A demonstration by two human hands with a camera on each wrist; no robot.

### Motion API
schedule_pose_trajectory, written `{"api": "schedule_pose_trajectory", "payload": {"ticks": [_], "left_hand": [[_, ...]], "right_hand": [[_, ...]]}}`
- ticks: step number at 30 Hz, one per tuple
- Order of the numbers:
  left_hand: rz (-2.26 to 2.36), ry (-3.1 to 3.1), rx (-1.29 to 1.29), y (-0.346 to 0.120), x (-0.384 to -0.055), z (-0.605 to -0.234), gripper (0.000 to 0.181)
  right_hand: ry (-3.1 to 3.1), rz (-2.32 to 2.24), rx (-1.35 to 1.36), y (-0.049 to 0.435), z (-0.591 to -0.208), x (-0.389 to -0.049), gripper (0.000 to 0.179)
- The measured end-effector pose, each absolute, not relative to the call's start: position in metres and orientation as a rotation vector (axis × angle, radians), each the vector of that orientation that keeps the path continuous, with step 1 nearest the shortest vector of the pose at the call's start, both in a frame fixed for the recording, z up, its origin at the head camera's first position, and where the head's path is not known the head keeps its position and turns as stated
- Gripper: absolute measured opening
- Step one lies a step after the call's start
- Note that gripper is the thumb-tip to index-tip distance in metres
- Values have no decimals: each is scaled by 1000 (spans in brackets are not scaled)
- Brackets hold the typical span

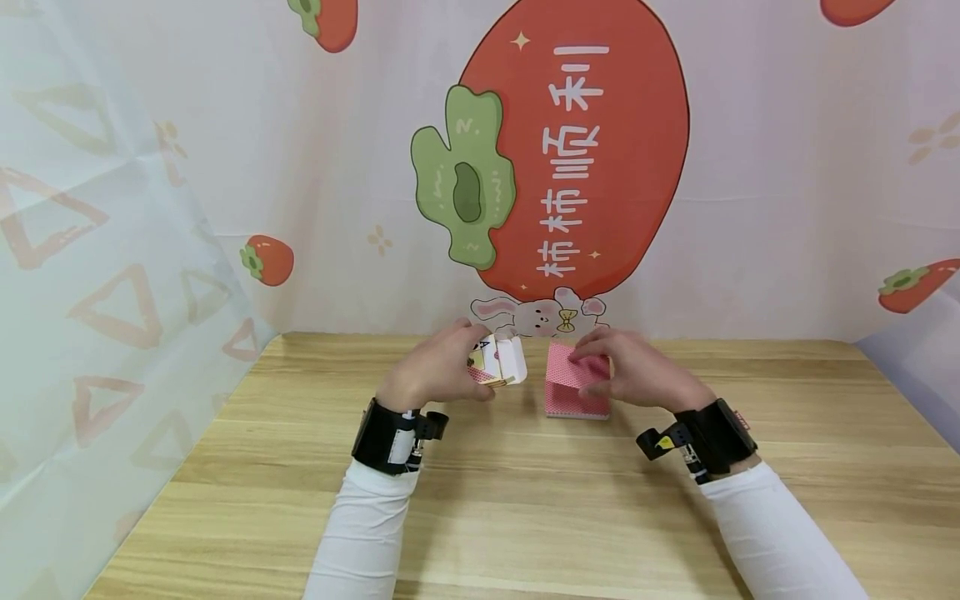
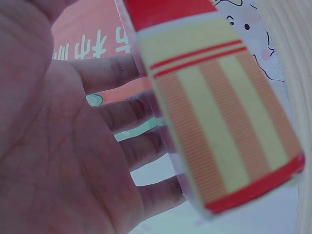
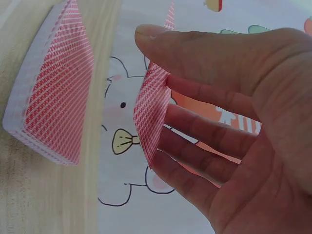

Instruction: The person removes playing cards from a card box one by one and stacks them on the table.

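My left hand (image 1: 442, 365) holds a playing card box (image 1: 510, 360), its white flap standing open toward the right. Red bands and tan stripes mark the side of this box (image 2: 219, 107) in the left wrist view, with the fingertips along its far side. A deck of red-backed playing cards (image 1: 576, 405) lies on the table to the box's right. Above the deck, my right hand (image 1: 645, 368) pinches a red-backed playing card (image 1: 564, 365). The right wrist view shows that card (image 3: 152, 105) apart from the deck (image 3: 63, 92), thumb on the near side and fingers behind.
The wooden table (image 1: 480, 517) ends at a pale cloth backdrop (image 1: 360, 167) printed with a large persimmon and a rabbit, close behind both hands. Another patterned cloth (image 1: 90, 333) hangs along the left side. Each wrist wears a black strap with a camera.
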State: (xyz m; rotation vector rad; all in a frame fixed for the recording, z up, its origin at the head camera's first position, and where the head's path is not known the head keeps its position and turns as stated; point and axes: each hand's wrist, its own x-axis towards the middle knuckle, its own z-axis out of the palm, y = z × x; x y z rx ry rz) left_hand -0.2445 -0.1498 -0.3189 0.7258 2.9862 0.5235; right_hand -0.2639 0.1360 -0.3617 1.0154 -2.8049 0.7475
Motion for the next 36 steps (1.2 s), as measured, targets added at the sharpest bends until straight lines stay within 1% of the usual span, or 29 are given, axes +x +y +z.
{"api": "schedule_pose_trajectory", "payload": {"ticks": [9,18,36], "left_hand": [[512,2988,735,-150,-245,-318,71],[491,2991,750,-150,-245,-318,71],[469,3004,729,-149,-245,-318,70]], "right_hand": [[-2885,730,1059,135,-371,-267,38],[-2935,707,1038,134,-376,-268,35],[-2991,703,1031,132,-382,-270,36]]}}
